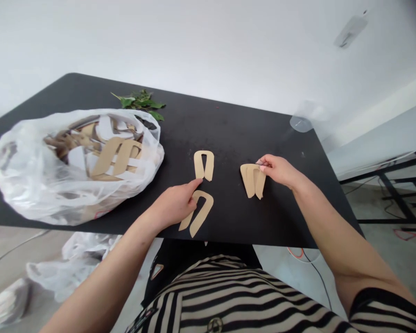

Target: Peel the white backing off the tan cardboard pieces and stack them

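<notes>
My left hand (176,203) is low over the table, index finger stretched out to the lower end of a tan U-shaped cardboard piece (210,164). Its other fingers are partly hidden, and its thumb side overlaps a second U-shaped cardboard piece (204,215) lying closer to my body. To the right, my right hand (275,169) pinches the top corner of a few overlapping U-shaped cardboard pieces (251,180) between thumb and fingers. Those pieces are fanned slightly, with their legs pointing towards me.
A large white plastic bag (21,185) on the left gapes over many cardboard cut-outs (107,157). Green leaves (143,102) lie behind it. A clear plastic container (301,123) stands at the far right corner of the black table (229,125). More bags (62,273) rest on the floor.
</notes>
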Available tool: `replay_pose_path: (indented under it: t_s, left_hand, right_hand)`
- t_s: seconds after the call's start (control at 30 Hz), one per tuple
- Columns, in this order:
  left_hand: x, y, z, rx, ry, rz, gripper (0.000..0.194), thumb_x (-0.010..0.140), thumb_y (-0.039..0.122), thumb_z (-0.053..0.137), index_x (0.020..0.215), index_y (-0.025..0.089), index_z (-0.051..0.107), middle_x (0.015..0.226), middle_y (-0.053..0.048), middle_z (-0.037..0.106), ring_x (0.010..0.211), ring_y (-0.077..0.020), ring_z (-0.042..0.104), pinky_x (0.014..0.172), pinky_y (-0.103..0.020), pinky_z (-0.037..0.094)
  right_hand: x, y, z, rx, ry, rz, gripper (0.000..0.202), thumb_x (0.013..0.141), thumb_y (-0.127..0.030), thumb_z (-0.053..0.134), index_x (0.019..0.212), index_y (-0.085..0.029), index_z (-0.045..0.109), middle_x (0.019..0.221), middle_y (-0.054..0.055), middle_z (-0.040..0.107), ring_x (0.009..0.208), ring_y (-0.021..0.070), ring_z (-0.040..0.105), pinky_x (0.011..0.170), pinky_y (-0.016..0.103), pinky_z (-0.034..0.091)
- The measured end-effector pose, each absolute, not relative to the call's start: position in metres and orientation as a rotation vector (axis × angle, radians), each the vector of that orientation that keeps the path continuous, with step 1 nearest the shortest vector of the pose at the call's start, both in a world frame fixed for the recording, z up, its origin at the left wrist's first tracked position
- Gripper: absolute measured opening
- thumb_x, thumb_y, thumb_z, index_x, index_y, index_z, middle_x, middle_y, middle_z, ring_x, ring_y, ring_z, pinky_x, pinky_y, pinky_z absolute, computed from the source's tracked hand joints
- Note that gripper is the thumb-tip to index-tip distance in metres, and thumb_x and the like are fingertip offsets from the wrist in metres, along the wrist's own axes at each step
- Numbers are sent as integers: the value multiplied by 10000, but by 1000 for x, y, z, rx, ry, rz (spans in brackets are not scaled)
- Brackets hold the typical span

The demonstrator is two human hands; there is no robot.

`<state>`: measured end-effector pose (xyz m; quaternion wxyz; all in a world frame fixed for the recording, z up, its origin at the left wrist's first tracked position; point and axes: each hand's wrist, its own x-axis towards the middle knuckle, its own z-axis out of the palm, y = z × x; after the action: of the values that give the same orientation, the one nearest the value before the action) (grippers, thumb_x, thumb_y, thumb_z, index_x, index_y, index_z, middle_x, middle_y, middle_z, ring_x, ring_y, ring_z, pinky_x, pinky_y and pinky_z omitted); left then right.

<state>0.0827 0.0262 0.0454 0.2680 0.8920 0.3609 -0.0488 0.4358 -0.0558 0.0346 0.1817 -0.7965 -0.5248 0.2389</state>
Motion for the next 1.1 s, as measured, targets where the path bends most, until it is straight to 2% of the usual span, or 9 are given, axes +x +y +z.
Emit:
replay_pose_path:
  t_s: [0.3, 0.43, 0.5, 0.63, 0.77, 0.83, 0.93, 1.0, 1.1]
  left_hand:
    - [80, 25, 42, 2382, 961, -80, 606, 907, 230, 451, 1510, 187, 496, 1031, -66, 764, 878, -223, 718, 753, -289, 495]
    - [76, 26, 37, 2309, 909, -7, 646, 880, 199, 477, 1526, 198, 473, 984, -47, 753, 825, -202, 691, 740, -283, 476]
    - [71, 28, 34, 2243, 862, 48, 656, 879, 185, 480, 1534, 202, 458, 958, -33, 741, 809, -184, 673, 738, -275, 470]
    - [62, 32, 28, 2123, 779, 134, 656, 871, 161, 502, 1526, 187, 457, 901, -11, 703, 789, -155, 634, 752, -262, 469]
    - [58, 34, 23, 2025, 758, 179, 652, 871, 168, 530, 1518, 184, 456, 881, -1, 670, 760, -135, 602, 736, -255, 470]
    - [57, 34, 21, 1969, 739, 197, 654, 874, 180, 544, 1521, 183, 447, 872, 5, 652, 734, -126, 590, 717, -250, 471]
    - [52, 35, 18, 1896, 690, 233, 653, 890, 205, 560, 1530, 191, 427, 868, 16, 628, 689, -109, 571, 692, -246, 472]
    - [48, 33, 15, 1880, 661, 279, 645, 902, 218, 569, 1531, 208, 423, 866, 22, 617, 695, -104, 563, 690, -241, 469]
    - [41, 28, 12, 1845, 621, 361, 634, 921, 220, 568, 1535, 241, 410, 875, 30, 601, 715, -96, 558, 682, -231, 465]
  right_hand:
    - [429, -37, 28, -2200, -1775, 383, 145, 841, -213, 612, 959, -226, 696, 1029, 51, 704, 848, 192, 668, 831, 356, 515]
    - [436, -36, 16, -2217, -1730, 394, 307, 815, -271, 665, 1118, -226, 643, 943, 38, 715, 784, 195, 675, 759, 343, 517]
    - [438, -37, 13, -2270, -1702, 382, 357, 813, -291, 672, 1159, -226, 613, 909, 35, 730, 804, 217, 692, 751, 349, 510]
    - [439, -43, 17, -2301, -1737, 385, 246, 867, -266, 599, 1110, -249, 630, 985, 66, 763, 936, 272, 716, 846, 403, 485]
    - [434, -53, 34, -2284, -1677, 472, 235, 928, -284, 528, 1142, -276, 623, 1024, 85, 766, 899, 298, 731, 886, 449, 487]
    - [426, -60, 47, -2308, -1683, 325, 245, 946, -331, 506, 1144, -272, 637, 1036, 120, 743, 949, 345, 714, 894, 490, 490]
    - [402, -73, 66, -2228, -1716, 86, 282, 966, -386, 473, 1141, -269, 659, 1166, 151, 695, 1089, 387, 662, 945, 534, 489]
    - [375, -82, 70, -2127, -1696, 170, 279, 972, -414, 491, 1148, -286, 664, 1181, 113, 706, 1074, 351, 677, 945, 517, 514]
    - [327, -89, 58, -1961, -1624, 605, 299, 956, -457, 567, 1197, -297, 643, 1152, 62, 737, 1045, 279, 713, 929, 461, 557]
